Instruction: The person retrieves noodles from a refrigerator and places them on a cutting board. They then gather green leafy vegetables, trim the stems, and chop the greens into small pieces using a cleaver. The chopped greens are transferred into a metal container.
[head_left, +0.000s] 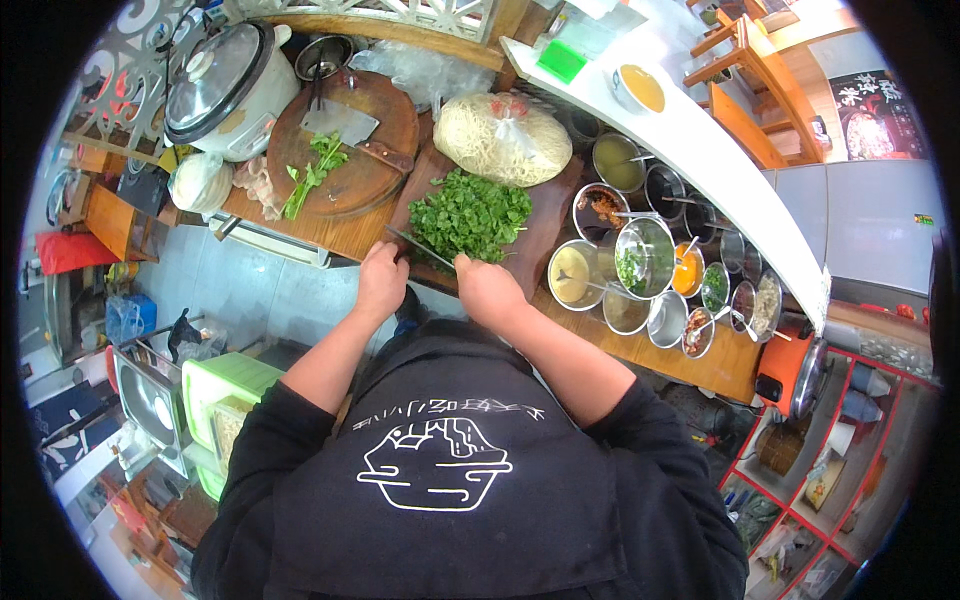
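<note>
My right hand (486, 289) grips a kitchen knife (424, 247) by its handle. Its blade slants up and left along the near side of a heap of chopped green herbs (471, 217), which look like cilantro. The heap lies on a dark wooden cutting board (547, 217). My left hand (382, 276) is at the board's front left edge with its fingers curled, close to the blade. Whether it holds or touches anything is hidden. Behind the herbs is a clear plastic bag of noodles (499, 142).
On the left, a round chopping block (345, 180) carries a cleaver (341, 122) and uncut herb stems (313, 171). A rice cooker (225, 90) stands beyond it. Several metal bowls (576, 274) of sauces and toppings crowd the right. A white ledge (720, 176) curves behind them, holding a bowl (639, 88).
</note>
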